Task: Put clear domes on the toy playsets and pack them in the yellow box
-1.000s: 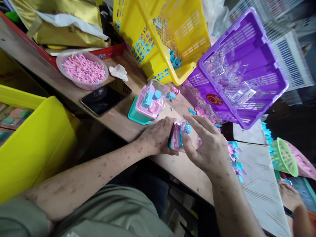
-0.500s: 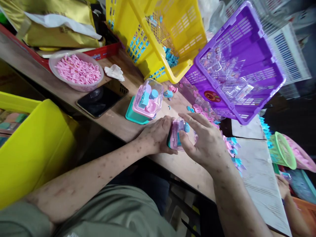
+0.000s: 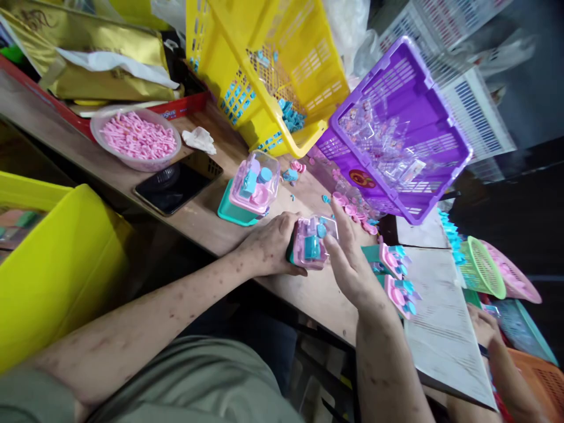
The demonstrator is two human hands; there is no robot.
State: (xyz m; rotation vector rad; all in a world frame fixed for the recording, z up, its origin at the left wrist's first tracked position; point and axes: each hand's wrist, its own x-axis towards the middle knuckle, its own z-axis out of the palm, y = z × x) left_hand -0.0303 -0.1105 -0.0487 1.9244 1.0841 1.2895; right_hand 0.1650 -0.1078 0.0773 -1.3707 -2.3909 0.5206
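My left hand [image 3: 275, 245] is wrapped round the base of a small toy box [image 3: 312, 242]. This box has a pink tray with blue and lilac pieces beneath a clear lid. At its right side is my right hand [image 3: 355, 267], fingers stretched apart and thumb by the lid; whether the thumb touches it I cannot tell. Left of them stands a similar toy box [image 3: 255, 185] with a teal base, pink tray and clear lid. Beyond my right hand are two uncovered pink trays with blue pieces, one of them a toy tray [image 3: 399, 294].
Behind stand a yellow basket [image 3: 304, 141] of blue parts and a purple basket [image 3: 440, 170] of clear packets. A bowl of pink pieces [image 3: 136, 135] and a phone [image 3: 176, 185] lie left. Loose pink parts [image 3: 348, 205] are scattered nearby. Another person's hand [image 3: 482, 326] shows at right.
My right hand has drawn back from over the box's lid to its right side, uncovering more of it. The view has shifted, showing more of the uncovered trays and the other person's arm.
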